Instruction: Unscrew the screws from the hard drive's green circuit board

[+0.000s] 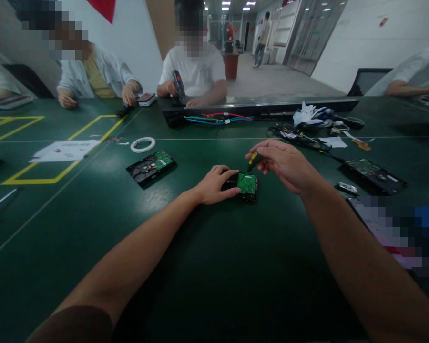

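Note:
A hard drive [248,185] lies on the green table in front of me, its green circuit board facing up. My left hand [218,186] grips its left side, fingers along the far edge and thumb along the near one. Above the drive's far right part, my right hand [279,162] pinches a screwdriver [254,161] with a black and yellow handle. The driver is tilted and points down at the board; whether its tip touches a screw I cannot tell.
A second hard drive [152,167] lies to the left, beside a white ring [143,145]. Another drive [373,175] sits at right, near cables and white gloves [312,114]. A long black bar with wires [260,112] crosses the back. Co-workers sit opposite, one holding a power screwdriver [178,85].

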The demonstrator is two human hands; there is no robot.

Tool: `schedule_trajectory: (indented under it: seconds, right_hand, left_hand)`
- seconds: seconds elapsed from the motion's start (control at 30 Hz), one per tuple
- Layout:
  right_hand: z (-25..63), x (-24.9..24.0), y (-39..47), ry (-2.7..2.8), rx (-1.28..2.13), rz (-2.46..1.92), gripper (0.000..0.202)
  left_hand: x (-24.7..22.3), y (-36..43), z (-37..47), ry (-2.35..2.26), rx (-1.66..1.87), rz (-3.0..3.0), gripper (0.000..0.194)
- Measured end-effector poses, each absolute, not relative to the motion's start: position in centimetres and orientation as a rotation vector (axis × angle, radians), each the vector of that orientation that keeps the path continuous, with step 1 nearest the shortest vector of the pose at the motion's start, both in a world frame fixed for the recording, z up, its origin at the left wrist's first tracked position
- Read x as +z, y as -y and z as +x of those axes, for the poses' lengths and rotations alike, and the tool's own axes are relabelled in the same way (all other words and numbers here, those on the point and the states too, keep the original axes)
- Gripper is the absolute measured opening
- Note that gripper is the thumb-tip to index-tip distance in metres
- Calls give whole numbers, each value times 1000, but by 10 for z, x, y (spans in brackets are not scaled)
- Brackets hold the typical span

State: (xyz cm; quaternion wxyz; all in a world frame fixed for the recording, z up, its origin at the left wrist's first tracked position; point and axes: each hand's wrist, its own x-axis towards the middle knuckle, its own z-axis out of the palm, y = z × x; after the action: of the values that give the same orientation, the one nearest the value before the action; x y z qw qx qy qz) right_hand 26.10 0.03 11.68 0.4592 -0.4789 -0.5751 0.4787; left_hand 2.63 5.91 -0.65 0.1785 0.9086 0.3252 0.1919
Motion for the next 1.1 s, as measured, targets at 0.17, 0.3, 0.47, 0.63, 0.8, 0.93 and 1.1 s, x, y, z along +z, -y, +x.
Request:
schedule_trajectory:
  seconds: [0.17,0.3,0.47,0.63,0.8,0.93,1.1]
  right_hand:
    - [260,118,1,1457,1186,-1172,13]
    - [261,118,1,1472,1184,-1168,16]
    - [260,119,2,1486,1259,-1161,19]
    - [258,119,3,1449,1273,-1129,18]
    - [260,117,1,1421,1213,-1142,15]
    - [261,116,1,1486,1166,-1154,15]
    - [261,118,3,1600,1192,-1124,19]
  left_hand:
    - [-8,-59,28,-959,569,2562,80]
    - [-7,-58,28,-953,567,2564,78]
    - [-6,-58,28,-966,568,2571,79]
    - [-8,-59,29,-975,572,2574,78]
    - [-8,-59,28,-965,564,2575,81]
    - [-7,-59,28,-962,575,2570,80]
    - [-6,-58,28,-973,553,2556,79]
